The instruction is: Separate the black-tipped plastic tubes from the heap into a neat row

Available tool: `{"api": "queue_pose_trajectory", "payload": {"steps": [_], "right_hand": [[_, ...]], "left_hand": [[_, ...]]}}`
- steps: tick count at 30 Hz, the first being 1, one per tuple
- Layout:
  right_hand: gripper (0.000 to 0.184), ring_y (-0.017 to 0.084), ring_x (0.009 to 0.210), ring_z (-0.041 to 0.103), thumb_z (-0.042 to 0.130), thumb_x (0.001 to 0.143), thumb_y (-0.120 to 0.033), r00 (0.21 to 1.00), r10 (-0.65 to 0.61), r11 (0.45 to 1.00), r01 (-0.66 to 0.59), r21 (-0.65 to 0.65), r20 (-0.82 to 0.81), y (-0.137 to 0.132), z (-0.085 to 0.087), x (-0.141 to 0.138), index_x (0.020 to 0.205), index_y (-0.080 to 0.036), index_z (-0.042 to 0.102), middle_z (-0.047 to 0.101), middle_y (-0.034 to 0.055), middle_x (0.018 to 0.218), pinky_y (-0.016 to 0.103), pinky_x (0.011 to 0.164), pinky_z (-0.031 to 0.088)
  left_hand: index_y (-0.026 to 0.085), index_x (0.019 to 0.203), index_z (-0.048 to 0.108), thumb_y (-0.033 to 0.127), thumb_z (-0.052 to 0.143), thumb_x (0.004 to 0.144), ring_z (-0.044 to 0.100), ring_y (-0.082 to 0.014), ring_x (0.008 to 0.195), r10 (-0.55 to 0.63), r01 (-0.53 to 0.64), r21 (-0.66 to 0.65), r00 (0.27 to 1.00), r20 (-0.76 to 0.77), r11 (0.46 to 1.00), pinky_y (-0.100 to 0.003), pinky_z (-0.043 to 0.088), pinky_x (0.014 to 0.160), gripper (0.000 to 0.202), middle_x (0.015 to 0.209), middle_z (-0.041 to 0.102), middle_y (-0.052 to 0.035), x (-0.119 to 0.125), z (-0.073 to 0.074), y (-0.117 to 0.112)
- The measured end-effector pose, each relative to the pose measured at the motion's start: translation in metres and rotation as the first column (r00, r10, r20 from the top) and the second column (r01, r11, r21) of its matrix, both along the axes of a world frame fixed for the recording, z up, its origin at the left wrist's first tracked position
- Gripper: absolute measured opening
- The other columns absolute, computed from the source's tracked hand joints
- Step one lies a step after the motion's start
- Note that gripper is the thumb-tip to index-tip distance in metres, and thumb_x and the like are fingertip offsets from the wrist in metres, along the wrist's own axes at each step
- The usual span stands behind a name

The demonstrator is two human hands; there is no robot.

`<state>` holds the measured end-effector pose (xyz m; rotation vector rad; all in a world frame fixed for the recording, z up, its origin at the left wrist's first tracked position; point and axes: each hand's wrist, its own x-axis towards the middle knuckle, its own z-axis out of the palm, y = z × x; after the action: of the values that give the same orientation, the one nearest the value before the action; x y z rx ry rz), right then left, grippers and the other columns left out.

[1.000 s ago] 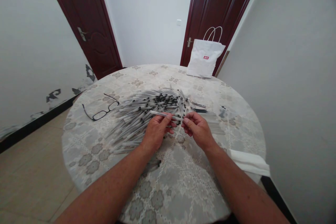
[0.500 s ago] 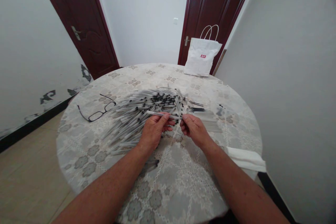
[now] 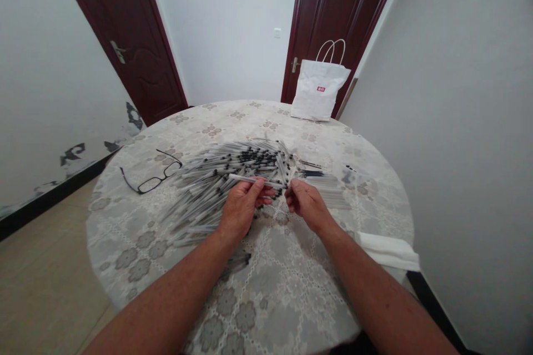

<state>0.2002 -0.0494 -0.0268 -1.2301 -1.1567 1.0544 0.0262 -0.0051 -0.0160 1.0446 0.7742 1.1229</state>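
Observation:
My left hand (image 3: 245, 204) grips a slim pen (image 3: 238, 177) with a whitish barrel between thumb and fingers. It lies nearly level, its right end pointing at my right hand (image 3: 306, 199). The fingers of that hand are pinched together close to this end; what they hold, if anything, is too small to make out. Under and behind my hands spreads a big heap of similar pens (image 3: 200, 197), many with black ends. Just right of it is a flat row of clear tubes (image 3: 328, 191), with dark thin pieces (image 3: 312, 173) at its back.
A patterned cloth covers the round table (image 3: 291, 277). Eyeglasses (image 3: 152, 183) lie at the left and a white paper bag (image 3: 318, 91) stands at the back. A folded white cloth (image 3: 389, 251) rests by the right edge. Some pens (image 3: 239, 262) lie near my left forearm.
The right hand has drawn slightly away from the pen's end, leaving a small gap. The left hand keeps its hold, and the view has shifted a little.

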Motion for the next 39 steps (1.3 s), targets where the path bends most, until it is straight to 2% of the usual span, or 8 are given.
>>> {"api": "queue_pose_trajectory", "payload": {"steps": [5,11,16,19,25,32,37,39], "right_hand": [[0.039,0.010,0.050,0.051,0.056,0.092,-0.056,0.999,0.027,1.000,-0.027,0.007,0.033,-0.0003,0.0018,0.0001,0.078,-0.020,0.059,0.056,-0.0030,0.063,0.021,0.046,0.038],[0.039,0.010,0.056,0.054,0.071,0.083,-0.046,1.000,0.025,0.993,-0.023,0.115,-0.017,-0.0012,0.0054,-0.0014,0.112,-0.024,0.057,0.062,-0.0029,0.081,0.021,0.047,0.038],[0.049,0.010,0.049,0.051,0.045,0.096,-0.062,0.999,0.032,0.999,-0.031,-0.018,0.008,0.0008,-0.0002,-0.0007,0.085,-0.018,0.062,0.058,-0.0007,0.065,0.022,0.045,0.037],[0.040,0.009,0.049,0.049,0.053,0.094,-0.056,0.998,0.043,0.999,-0.043,0.002,0.045,0.0004,0.0016,-0.0004,0.081,-0.019,0.060,0.054,-0.0031,0.063,0.022,0.046,0.037],[0.045,0.008,0.051,0.052,0.067,0.086,-0.048,0.998,0.043,0.996,-0.039,0.077,-0.053,-0.0010,0.0031,-0.0018,0.122,-0.025,0.054,0.062,-0.0030,0.087,0.021,0.044,0.037],[0.042,0.009,0.050,0.049,0.052,0.094,-0.057,0.999,0.044,0.999,-0.044,-0.031,-0.001,0.0008,-0.0014,0.0005,0.082,-0.018,0.060,0.055,-0.0025,0.065,0.021,0.045,0.037],[0.046,0.009,0.053,0.054,0.069,0.085,-0.046,0.998,0.050,0.997,-0.049,0.067,-0.023,-0.0022,0.0035,-0.0007,0.125,-0.026,0.054,0.062,-0.0023,0.088,0.020,0.044,0.036],[0.041,0.009,0.051,0.054,0.058,0.091,-0.054,0.998,0.052,0.998,-0.051,0.027,-0.036,-0.0023,0.0028,-0.0014,0.120,-0.024,0.058,0.064,-0.0001,0.087,0.021,0.043,0.033]], "left_hand": [[0.013,0.104,0.067,0.048,0.071,0.085,0.074,-0.0224,0.085,-0.012,0.012,0.023,1.000,-0.026,1.000,-0.032,0.062,0.070,0.039,0.096,0.076,-0.0102,-0.0013,-0.0028,0.0011],[0.013,0.102,0.068,0.048,0.073,0.084,0.074,-0.0222,0.083,0.012,-0.012,0.021,1.000,-0.012,1.000,-0.029,0.060,0.066,0.040,0.095,0.075,-0.0101,-0.0009,-0.0014,0.0013],[0.014,0.102,0.068,0.046,0.072,0.084,0.074,-0.0224,0.084,0.005,-0.005,0.034,1.000,-0.011,0.999,-0.030,0.060,0.067,0.038,0.095,0.075,-0.0095,-0.0007,-0.0025,0.0011],[0.014,0.103,0.068,0.046,0.071,0.085,0.074,-0.0221,0.083,0.009,-0.008,0.042,1.000,-0.018,0.999,-0.031,0.061,0.067,0.036,0.094,0.075,-0.0085,-0.0008,-0.0046,0.0022],[0.014,0.103,0.068,0.048,0.072,0.084,0.073,-0.0221,0.083,0.015,-0.014,0.050,1.000,-0.022,0.999,-0.031,0.060,0.066,0.039,0.095,0.075,-0.0089,-0.0005,-0.0055,0.0025],[0.014,0.104,0.068,0.047,0.070,0.086,0.074,-0.0229,0.085,0.005,-0.004,0.060,1.000,-0.029,0.998,-0.032,0.061,0.067,0.038,0.097,0.075,-0.0098,0.0002,-0.0046,0.0009],[0.014,0.103,0.068,0.047,0.071,0.084,0.074,-0.0241,0.086,0.024,-0.022,0.056,0.999,-0.041,0.998,-0.032,0.060,0.066,0.039,0.097,0.075,-0.0111,0.0000,-0.0041,0.0014],[0.014,0.104,0.068,0.048,0.071,0.084,0.074,-0.0246,0.086,0.020,-0.017,0.059,0.999,-0.047,0.998,-0.033,0.061,0.066,0.040,0.098,0.075,-0.0116,-0.0001,-0.0043,0.0015]]}}
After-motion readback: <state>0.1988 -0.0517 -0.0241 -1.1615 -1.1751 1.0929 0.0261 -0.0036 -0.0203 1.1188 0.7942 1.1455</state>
